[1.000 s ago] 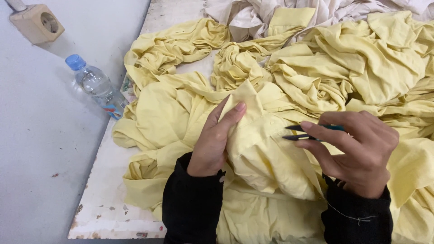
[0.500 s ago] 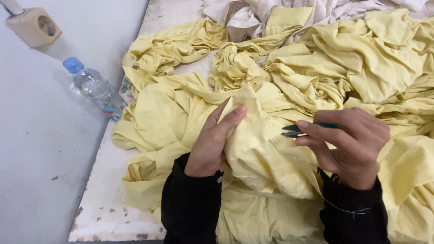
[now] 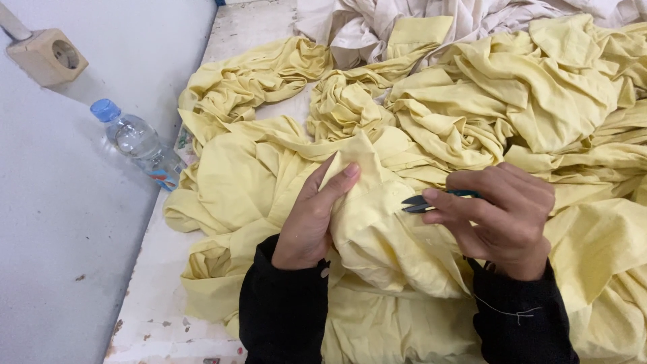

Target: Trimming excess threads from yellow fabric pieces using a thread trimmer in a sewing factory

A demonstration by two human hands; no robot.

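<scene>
A pale yellow garment (image 3: pixel 384 236) lies bunched on the white table (image 3: pixel 162 290) in front of me. My left hand (image 3: pixel 313 216) pinches a raised fold of this cloth between thumb and fingers. My right hand (image 3: pixel 502 216) grips small dark thread snips (image 3: pixel 421 202), their blades pointing left at the held fold, a short gap from it. Both wrists wear black sleeves. A loose thread hangs on the right sleeve.
Several more crumpled yellow garments (image 3: pixel 512 101) cover the table's middle and right. Off-white cloth (image 3: pixel 377 27) is heaped at the back. A clear water bottle with a blue cap (image 3: pixel 138 143) lies at the left edge. A beige wall socket (image 3: pixel 48 59) sits upper left.
My right hand with the snips has shifted slightly left toward the fold. My left hand keeps the same grip on the cloth.
</scene>
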